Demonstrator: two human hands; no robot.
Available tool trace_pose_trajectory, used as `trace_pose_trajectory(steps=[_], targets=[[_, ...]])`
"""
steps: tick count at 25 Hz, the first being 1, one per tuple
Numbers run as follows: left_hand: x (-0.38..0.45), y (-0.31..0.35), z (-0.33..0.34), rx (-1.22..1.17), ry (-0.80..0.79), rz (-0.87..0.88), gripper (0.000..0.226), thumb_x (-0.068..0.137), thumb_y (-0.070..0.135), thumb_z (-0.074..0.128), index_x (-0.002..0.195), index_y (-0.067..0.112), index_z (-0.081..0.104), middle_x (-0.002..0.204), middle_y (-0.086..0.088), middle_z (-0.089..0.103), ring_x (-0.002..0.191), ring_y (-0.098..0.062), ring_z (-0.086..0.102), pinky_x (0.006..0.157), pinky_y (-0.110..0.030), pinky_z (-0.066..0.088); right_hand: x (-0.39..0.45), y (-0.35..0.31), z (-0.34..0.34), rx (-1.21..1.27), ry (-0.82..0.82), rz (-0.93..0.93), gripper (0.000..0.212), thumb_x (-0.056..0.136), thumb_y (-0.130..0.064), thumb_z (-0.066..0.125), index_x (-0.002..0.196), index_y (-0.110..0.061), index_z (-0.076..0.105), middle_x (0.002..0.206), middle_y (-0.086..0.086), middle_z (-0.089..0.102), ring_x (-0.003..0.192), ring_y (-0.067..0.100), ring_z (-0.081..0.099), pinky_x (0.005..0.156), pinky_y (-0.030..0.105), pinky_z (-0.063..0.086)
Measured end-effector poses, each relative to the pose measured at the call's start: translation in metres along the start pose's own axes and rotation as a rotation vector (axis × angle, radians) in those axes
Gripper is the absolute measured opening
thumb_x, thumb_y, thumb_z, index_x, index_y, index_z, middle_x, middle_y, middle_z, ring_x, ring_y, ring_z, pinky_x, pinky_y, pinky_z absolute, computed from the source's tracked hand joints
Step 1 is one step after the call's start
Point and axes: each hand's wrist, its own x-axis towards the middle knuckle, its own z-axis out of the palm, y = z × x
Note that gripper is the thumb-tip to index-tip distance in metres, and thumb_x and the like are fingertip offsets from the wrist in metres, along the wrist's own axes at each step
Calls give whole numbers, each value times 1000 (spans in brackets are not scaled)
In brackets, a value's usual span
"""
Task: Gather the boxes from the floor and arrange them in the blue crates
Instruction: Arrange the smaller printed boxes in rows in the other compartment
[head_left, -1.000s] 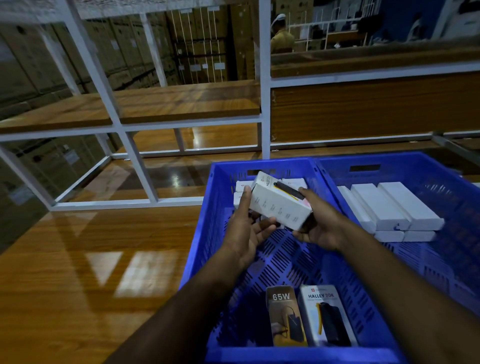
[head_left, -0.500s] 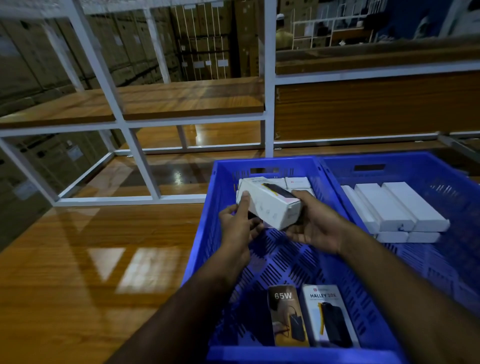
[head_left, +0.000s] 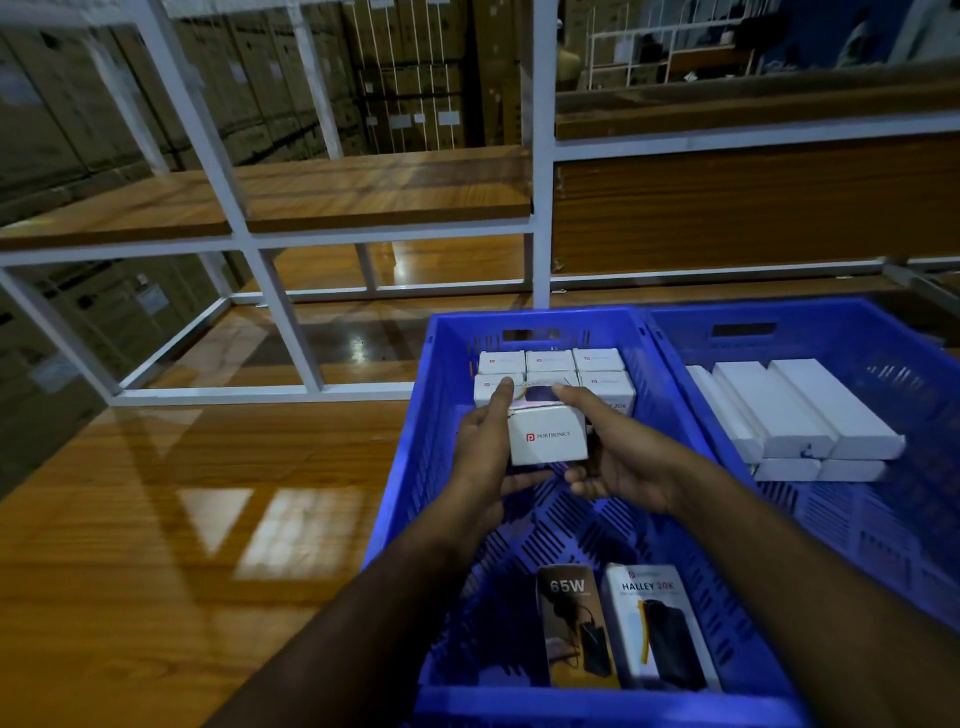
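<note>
— Why both hands on one small carton?

— To square it up. The left hand (head_left: 485, 457) and the right hand (head_left: 618, 462) clasp the white box (head_left: 548, 439) from either side, fingers curled over its top and thumbs under it, logo end facing the wearer. It hangs inside the left blue crate (head_left: 410, 467), just in front of the stacked white boxes (head_left: 550, 361) packed against the far wall — likely it goes down as the next in that block, end-on like the rest.

— And the two lying flat near the front?

— The 65W box (head_left: 574, 629) and the Halley box (head_left: 657, 629) lie side by side, face up, well apart from the stack; not yet arranged, I'd judge.

— The other crate?

— The right blue crate (head_left: 675, 353) holds long white boxes (head_left: 800, 410) in two layers. Its right side is cut off, and whether the held box touches the stack behind is hard to tell — the fingers cover that edge.
</note>
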Motion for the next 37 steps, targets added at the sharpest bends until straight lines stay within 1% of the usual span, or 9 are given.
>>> trace_pose_trajectory(steps=[4, 8, 14, 17, 20, 23, 27, 31, 37], targets=[[3, -1, -1, 67, 43, 38, 48, 83, 47, 61, 118, 14, 63, 116, -20, 69, 104, -39, 68, 66, -39, 56, 5, 4, -1, -134, 45, -74, 44, 88, -45, 69, 120, -17, 59, 108, 9, 69, 87, 21, 67, 71, 32, 57], [-1, 3, 0, 96, 8, 125, 18, 85, 10, 47, 94, 10, 63, 104, -11, 72, 103, -34, 66, 77, -44, 55, 16, 10, -7, -663, 303, -370, 61, 74, -16, 84, 122, -22, 47, 115, -2, 63, 103, 16, 63, 81, 30, 57], [-6, 2, 6, 161, -64, 250, 34, 97, 0, 46, 124, 14, 61, 117, -5, 71, 107, -22, 67, 75, -25, 57, 28, 14, -17, -799, 521, -523, 75, 65, -2, 84, 129, -18, 49, 132, 5, 53, 121, 26, 55, 91, 44, 56], [-3, 0, 6, 109, -47, 268, 29, 98, 12, 50, 126, 13, 58, 116, -6, 69, 107, -23, 66, 77, -29, 58, 27, 14, -15, -847, 553, -564, 66, 63, -21, 88, 119, -21, 52, 120, 3, 55, 112, 25, 57, 84, 43, 57], [2, -3, 2, 11, -89, 280, 66, 88, 50, 65, 145, 30, 39, 130, -4, 64, 117, -19, 65, 95, -40, 57, 20, 11, -7, -926, 675, -560, 69, 63, -52, 84, 116, -23, 50, 112, 0, 49, 104, 17, 49, 80, 36, 53], [-1, -3, 7, 71, -110, 311, 85, 75, 66, 70, 144, 27, 39, 132, -6, 64, 113, -20, 69, 101, -48, 53, 12, 7, 6, -896, 648, -629, 78, 59, -66, 79, 117, -26, 45, 112, -5, 43, 101, 12, 49, 79, 33, 52], [-4, 5, 8, -248, -155, 151, 61, 95, 59, 51, 136, 15, 58, 122, -15, 71, 112, -31, 69, 100, -50, 53, 2, 5, 13, -680, 398, -731, 69, 66, -49, 86, 121, -26, 52, 110, -9, 46, 93, -3, 52, 75, 14, 48], [0, 10, -4, -371, -131, -28, 68, 95, 70, 30, 121, 19, 67, 120, -17, 71, 110, -35, 68, 102, -50, 50, -3, 0, 15, -405, 370, -815, 14, 89, -29, 71, 95, -17, 67, 87, -2, 67, 78, 14, 63, 67, 25, 53], [7, 3, -4, -365, -138, -47, 66, 95, 72, 29, 115, 24, 69, 120, -14, 72, 113, -35, 67, 109, -55, 43, -1, -2, 11, -353, 402, -785, 17, 94, -15, 63, 79, -8, 65, 75, 4, 69, 74, 17, 67, 66, 31, 55]])
